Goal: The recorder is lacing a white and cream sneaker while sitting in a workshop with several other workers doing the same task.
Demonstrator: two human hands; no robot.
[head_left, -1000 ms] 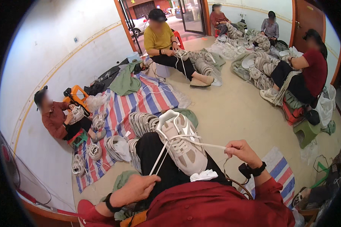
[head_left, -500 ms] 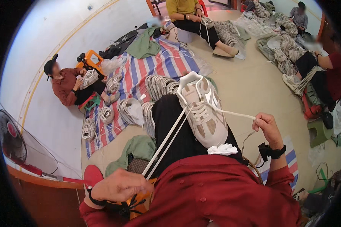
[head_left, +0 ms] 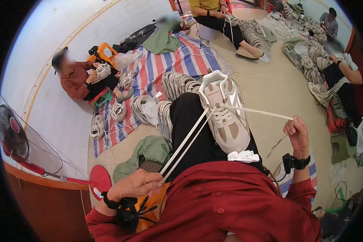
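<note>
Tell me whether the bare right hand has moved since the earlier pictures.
Yes: the right hand, holding a long cream shoelace, has moved rightward, nearer the low green plastic stool on the floor.

The bare left hand hung low, its fingers pointing inward and pinched together with the thumb. The bare right hand stood higher and farther forward, fingers curled in. The left forearm and right forearm, sleeved in dark-red cloth, angled forward, both wrists banded in black.
</note>
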